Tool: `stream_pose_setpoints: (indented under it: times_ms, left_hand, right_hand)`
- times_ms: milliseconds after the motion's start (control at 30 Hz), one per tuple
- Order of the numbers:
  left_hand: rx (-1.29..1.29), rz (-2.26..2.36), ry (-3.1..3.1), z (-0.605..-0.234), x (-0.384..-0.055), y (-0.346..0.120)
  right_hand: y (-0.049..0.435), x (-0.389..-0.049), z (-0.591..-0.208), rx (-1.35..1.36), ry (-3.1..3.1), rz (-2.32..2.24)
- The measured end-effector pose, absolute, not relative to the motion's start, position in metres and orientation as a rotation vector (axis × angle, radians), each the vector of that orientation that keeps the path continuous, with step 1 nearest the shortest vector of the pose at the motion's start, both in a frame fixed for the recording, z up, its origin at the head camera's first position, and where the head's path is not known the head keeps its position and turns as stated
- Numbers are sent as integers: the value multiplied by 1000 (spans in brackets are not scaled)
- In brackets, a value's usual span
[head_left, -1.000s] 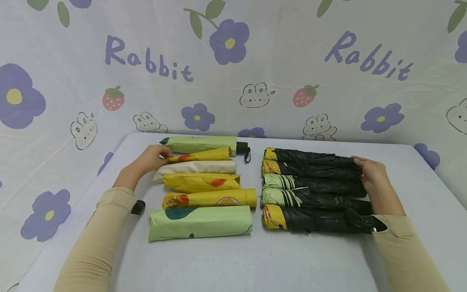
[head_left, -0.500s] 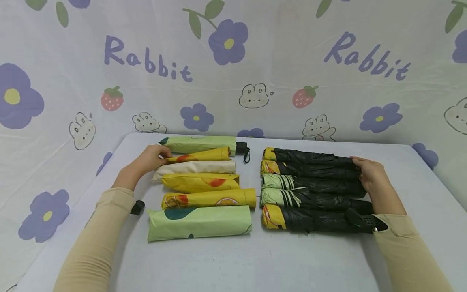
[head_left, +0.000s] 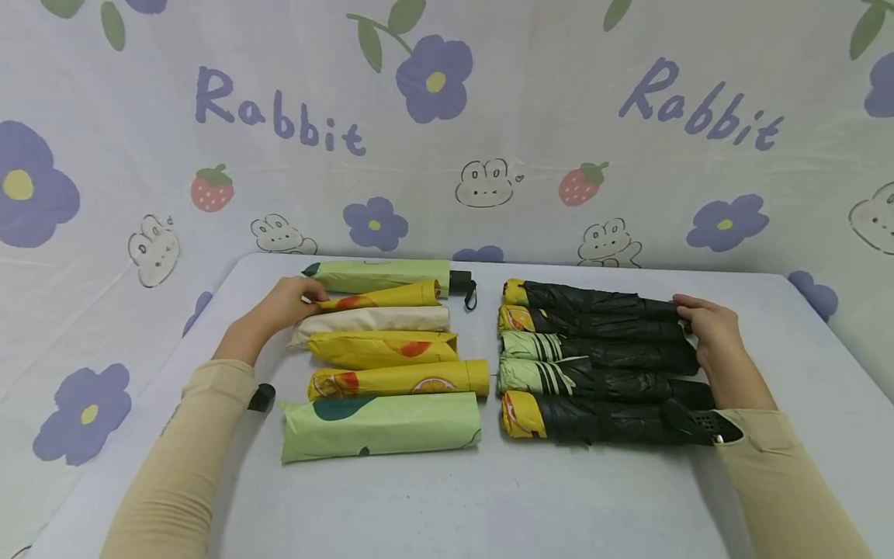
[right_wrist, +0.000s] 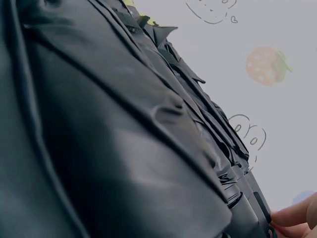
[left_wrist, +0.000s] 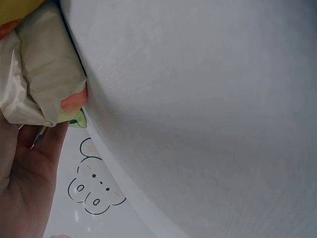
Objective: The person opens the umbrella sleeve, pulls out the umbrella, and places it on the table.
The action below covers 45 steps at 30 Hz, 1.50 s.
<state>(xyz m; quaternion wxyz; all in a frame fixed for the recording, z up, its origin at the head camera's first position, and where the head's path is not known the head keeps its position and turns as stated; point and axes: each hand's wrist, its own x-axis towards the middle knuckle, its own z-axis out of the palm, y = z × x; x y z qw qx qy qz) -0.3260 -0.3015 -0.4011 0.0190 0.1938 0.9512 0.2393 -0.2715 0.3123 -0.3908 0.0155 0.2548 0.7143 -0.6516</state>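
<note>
In the head view my left hand [head_left: 285,303] pinches the left end of a yellow umbrella sleeve [head_left: 391,297], second from the back in the left column. A cream sleeve [head_left: 377,318] lies just in front of it. From the left wrist view, curled fingers [left_wrist: 47,144] show behind the sleeve ends. My right hand [head_left: 715,330] holds the right end of the farthest folded umbrella [head_left: 601,301], black with a yellow tip. The right wrist view shows that hand's fingertips [right_wrist: 292,218] gripping the end beyond the nearer black umbrellas.
Behind the yellow sleeve lies a green umbrella [head_left: 384,274] with a black handle. More yellow sleeves [head_left: 401,380] and a green one [head_left: 391,427] lie in front. Several folded black umbrellas [head_left: 615,419] form the right column. A printed cloth [head_left: 531,116] hangs behind the white table [head_left: 454,505].
The head view has shifted very slightly. Both hands stay at the same sleeve and umbrella, and the rows lie as before.
</note>
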Motion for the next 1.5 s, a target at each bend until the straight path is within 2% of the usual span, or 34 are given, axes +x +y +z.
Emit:
stream_pose_setpoints:
  times_ms: [633, 1033, 1500]
  left_hand:
    - [596, 736, 2958, -401, -324, -303]
    - [672, 663, 2941, -397, -329, -302]
    - [656, 732, 2914, -378, -323, -299]
  right_hand:
    - [299, -266, -378, 710, 2421, -1829]
    - [253, -262, -355, 534, 2603, -1918]
    - [197, -268, -343, 252, 2460, -1970]
